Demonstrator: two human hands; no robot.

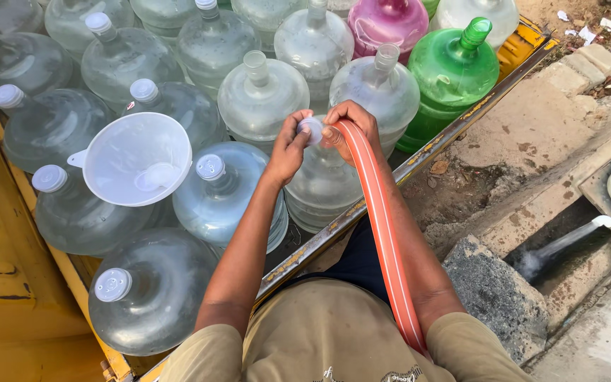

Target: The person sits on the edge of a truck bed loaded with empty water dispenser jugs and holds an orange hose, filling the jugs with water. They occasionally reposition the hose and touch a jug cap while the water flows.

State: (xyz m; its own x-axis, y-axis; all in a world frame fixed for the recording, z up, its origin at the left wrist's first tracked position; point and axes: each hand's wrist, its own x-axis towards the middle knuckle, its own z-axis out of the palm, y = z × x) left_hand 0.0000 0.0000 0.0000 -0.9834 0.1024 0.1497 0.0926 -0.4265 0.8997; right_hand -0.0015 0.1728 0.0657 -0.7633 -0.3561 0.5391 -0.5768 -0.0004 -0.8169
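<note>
I see both hands meeting above the neck of one clear water jug (323, 187), which stands at the near edge of a yellow truck bed (8, 233), just beside its metal side rail (419, 159).

Left hand (288, 148): grip pressed together, fingers pinching a white cap (312, 129) at the jug's mouth. The cap sits between the two hands.

Right hand (351, 124): grip pressed together around the end of an orange hose (383, 233), with the fingertips also touching the cap. The hose runs along the right forearm and down past the torso.

Surroundings, in the bed:
- A white funnel (136, 159) rests tilted on the jugs to the left of the hands, its spout hidden from me.
- Clear capped jugs (150, 297) stand packed together, touching one another.
- Two clear jugs directly beyond the hands stand uncapped.
- A green jug (450, 78) stands at the far right, against the rail; a pink jug (387, 25) stands behind it.

Outside the bed, to the right, a white pipe (602, 221) pours water into a concrete channel (567, 262).
</note>
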